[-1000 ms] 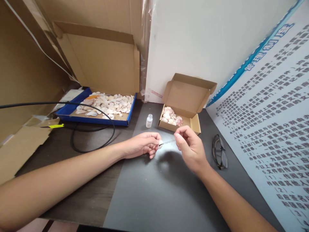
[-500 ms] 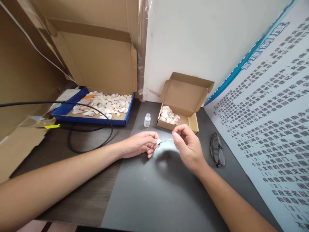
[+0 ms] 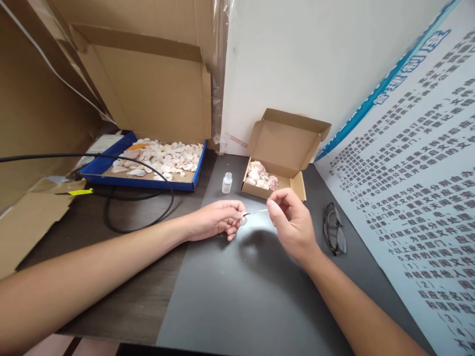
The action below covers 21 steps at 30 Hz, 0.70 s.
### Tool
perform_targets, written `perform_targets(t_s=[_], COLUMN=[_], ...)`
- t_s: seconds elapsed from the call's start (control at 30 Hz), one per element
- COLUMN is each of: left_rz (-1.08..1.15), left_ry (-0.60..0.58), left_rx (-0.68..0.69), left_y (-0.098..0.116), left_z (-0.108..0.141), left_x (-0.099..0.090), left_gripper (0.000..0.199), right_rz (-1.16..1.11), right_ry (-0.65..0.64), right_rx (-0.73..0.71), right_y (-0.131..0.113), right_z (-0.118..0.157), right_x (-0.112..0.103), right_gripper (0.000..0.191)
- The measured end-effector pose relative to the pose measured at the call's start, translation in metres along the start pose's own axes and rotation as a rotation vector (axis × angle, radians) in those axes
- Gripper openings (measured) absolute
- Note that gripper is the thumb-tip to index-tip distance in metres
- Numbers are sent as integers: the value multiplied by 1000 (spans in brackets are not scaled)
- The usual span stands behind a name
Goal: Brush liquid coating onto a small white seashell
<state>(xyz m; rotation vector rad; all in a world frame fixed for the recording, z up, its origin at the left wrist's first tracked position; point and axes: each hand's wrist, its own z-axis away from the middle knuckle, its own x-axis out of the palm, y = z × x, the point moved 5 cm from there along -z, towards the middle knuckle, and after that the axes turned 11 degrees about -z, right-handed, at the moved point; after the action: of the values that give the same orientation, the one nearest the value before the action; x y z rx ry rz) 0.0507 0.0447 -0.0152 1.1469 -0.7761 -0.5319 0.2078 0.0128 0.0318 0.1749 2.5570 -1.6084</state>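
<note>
My left hand (image 3: 218, 220) pinches a small white seashell (image 3: 243, 221) between thumb and fingers, above the dark grey mat. In my right hand (image 3: 291, 222) is a thin brush (image 3: 260, 211), pinched at its pale handle; its dark tip touches or lies just at the shell's upper edge. Behind the left hand a small clear bottle (image 3: 227, 184) with a white label stands upright, its mouth uncapped. Farther back, an opened small cardboard box (image 3: 299, 184) holds several shells (image 3: 261, 176), some with reddish streaks.
A blue-sided tray (image 3: 148, 184) full of pale shells (image 3: 163, 157) lies at the back left, before an upright cardboard lid. A black cable (image 3: 172, 198) loops near the tray. Dark-framed glasses (image 3: 334, 229) lie right of my right hand. A printed banner (image 3: 415, 173) leans along the right side.
The brush tip has moved up slightly toward the shell's upper edge, and the shell looks turned a little. Both hands hold nearly the same places.
</note>
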Motion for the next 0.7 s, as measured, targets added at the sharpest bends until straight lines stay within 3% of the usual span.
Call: perform_targets(t_s=[0.17, 0.37, 0.7], left_rz=[-10, -7, -15], left_ry=[-9, -10, -3], left_rx=[-1, 1, -7], left_y=[0, 0, 0], left_z=[-1, 0, 0], left_x=[-1, 0, -1], left_gripper=[13, 12, 15], right_rz=[98, 12, 62], right_ry=[0, -15, -7], right_rx=[1, -5, -9], right_y=[0, 0, 0], right_z=[1, 2, 2], right_x=[2, 1, 4], right_gripper=[7, 9, 9])
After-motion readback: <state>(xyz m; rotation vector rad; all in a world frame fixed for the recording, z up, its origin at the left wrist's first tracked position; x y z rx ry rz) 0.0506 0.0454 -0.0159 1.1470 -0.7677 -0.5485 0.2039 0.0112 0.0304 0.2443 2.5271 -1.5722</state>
